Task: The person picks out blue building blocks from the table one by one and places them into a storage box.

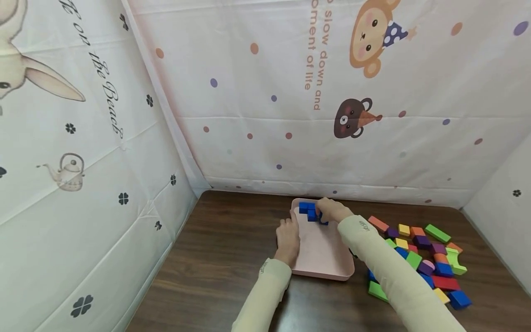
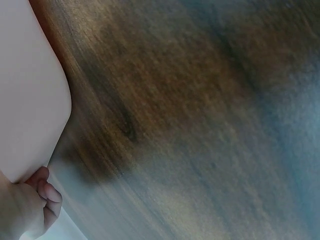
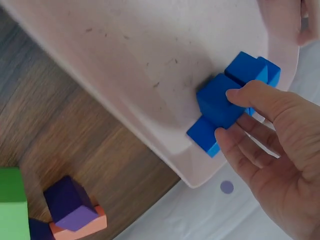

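Note:
A pink tray (image 1: 322,276) lies on the wooden table, with several blue blocks (image 1: 311,215) grouped at its far end. My right hand (image 1: 333,211) reaches into that end. In the right wrist view, its thumb and fingers pinch a blue cube (image 3: 214,98) that sits against the other blue blocks (image 3: 245,68). My left hand (image 1: 287,240) grips the tray's left side. Curled fingers (image 2: 52,197) show at the tray's edge in the left wrist view, where the thumb cannot be clearly told.
To the tray's right lies a loose spread of coloured blocks, among them a red block (image 1: 445,283), a long green block (image 1: 437,233) and a purple block (image 3: 70,204). Printed white cloth (image 1: 257,152) hangs behind the table (image 1: 232,240) and along its sides.

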### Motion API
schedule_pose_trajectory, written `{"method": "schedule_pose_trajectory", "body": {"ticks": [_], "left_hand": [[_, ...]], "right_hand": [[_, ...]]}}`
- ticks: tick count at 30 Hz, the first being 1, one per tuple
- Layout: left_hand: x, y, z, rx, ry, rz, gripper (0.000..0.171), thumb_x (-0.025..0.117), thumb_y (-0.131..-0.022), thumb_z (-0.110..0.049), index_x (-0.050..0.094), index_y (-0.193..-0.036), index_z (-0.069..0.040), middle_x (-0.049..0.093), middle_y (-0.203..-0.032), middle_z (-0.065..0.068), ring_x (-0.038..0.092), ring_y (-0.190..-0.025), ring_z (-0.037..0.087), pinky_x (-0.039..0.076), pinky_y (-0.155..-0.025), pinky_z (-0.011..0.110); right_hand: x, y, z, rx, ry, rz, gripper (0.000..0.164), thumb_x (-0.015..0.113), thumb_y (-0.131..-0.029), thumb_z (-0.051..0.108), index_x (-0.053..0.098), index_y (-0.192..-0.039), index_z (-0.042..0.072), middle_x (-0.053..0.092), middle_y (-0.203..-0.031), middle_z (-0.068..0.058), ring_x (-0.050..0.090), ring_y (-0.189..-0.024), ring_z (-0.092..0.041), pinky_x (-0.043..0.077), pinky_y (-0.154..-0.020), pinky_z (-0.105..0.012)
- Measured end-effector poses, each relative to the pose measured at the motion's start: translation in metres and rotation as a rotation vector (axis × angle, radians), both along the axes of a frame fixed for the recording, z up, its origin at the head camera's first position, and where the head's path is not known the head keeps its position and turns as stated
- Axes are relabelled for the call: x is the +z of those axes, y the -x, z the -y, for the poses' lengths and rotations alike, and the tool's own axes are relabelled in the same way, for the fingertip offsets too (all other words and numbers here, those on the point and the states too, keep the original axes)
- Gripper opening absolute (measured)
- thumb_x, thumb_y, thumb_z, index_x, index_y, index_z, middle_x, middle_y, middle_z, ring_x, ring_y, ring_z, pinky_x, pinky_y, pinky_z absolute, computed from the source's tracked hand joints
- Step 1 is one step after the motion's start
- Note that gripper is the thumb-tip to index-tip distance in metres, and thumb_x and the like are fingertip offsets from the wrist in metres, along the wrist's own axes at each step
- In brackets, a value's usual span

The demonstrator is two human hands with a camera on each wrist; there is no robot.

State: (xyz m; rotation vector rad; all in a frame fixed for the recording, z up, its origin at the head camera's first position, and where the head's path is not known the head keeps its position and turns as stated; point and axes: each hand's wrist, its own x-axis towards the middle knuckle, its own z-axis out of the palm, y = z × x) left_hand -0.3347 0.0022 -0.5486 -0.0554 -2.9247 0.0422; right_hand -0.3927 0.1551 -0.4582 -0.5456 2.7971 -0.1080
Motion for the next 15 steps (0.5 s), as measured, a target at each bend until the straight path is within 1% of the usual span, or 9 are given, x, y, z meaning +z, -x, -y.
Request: {"method": "schedule_pose_trajectory", "body": {"ticks": [4, 7, 11, 14, 15], "left_hand": [[0.001, -0.002, -0.006, -0.016, 0.004, -0.002, 0.079, 0.08, -0.086, -0.031, 0.042, -0.152, -0.009, 0.072, -0.102, 0.002, 0.064, -0.096, 0.017, 0.055, -0.06, 0.028], [0.0, -0.004, -0.01, -0.027, 0.011, -0.004, 0.081, 0.081, -0.085, -0.033, 0.042, -0.152, -0.009, 0.072, -0.102, 0.002, 0.064, -0.096, 0.017, 0.054, -0.06, 0.028], [-0.001, -0.005, -0.014, -0.036, 0.02, -0.004, 0.084, 0.082, -0.085, -0.036, 0.041, -0.153, -0.009, 0.072, -0.103, 0.001, 0.064, -0.096, 0.016, 0.054, -0.06, 0.027], [-0.001, -0.005, -0.016, -0.037, 0.017, -0.006, 0.084, 0.083, -0.085, -0.037, 0.042, -0.153, -0.01, 0.072, -0.103, 0.001, 0.064, -0.096, 0.016, 0.055, -0.06, 0.026], [-0.002, -0.005, -0.016, -0.036, 0.016, -0.006, 0.084, 0.082, -0.085, -0.037, 0.041, -0.153, -0.01, 0.072, -0.103, 0.001, 0.064, -0.095, 0.015, 0.055, -0.06, 0.026]], "right_hand": [[-0.004, -0.002, -0.003, -0.031, -0.031, -0.001, 0.016, 0.077, -0.087, -0.001, 0.071, -0.099, 0.008, 0.067, -0.102, -0.007, 0.06, -0.085, -0.019, 0.057, -0.076, -0.041], [-0.007, -0.001, -0.007, -0.042, -0.032, -0.011, 0.018, 0.077, -0.086, -0.002, 0.071, -0.1, 0.008, 0.067, -0.105, -0.008, 0.061, -0.086, -0.019, 0.057, -0.076, -0.041], [-0.004, -0.003, -0.016, -0.006, -0.013, -0.05, 0.018, 0.077, -0.085, -0.004, 0.071, -0.1, 0.005, 0.068, -0.105, -0.01, 0.062, -0.089, -0.02, 0.057, -0.079, -0.039], [0.003, -0.004, -0.028, 0.035, 0.004, -0.087, 0.015, 0.076, -0.087, -0.001, 0.071, -0.1, 0.003, 0.07, -0.102, -0.011, 0.065, -0.09, -0.022, 0.058, -0.081, -0.04], [0.005, -0.004, -0.033, 0.036, 0.007, -0.096, 0.014, 0.076, -0.088, 0.0, 0.071, -0.101, 0.003, 0.071, -0.101, -0.011, 0.066, -0.09, -0.023, 0.058, -0.081, -0.04]]}}
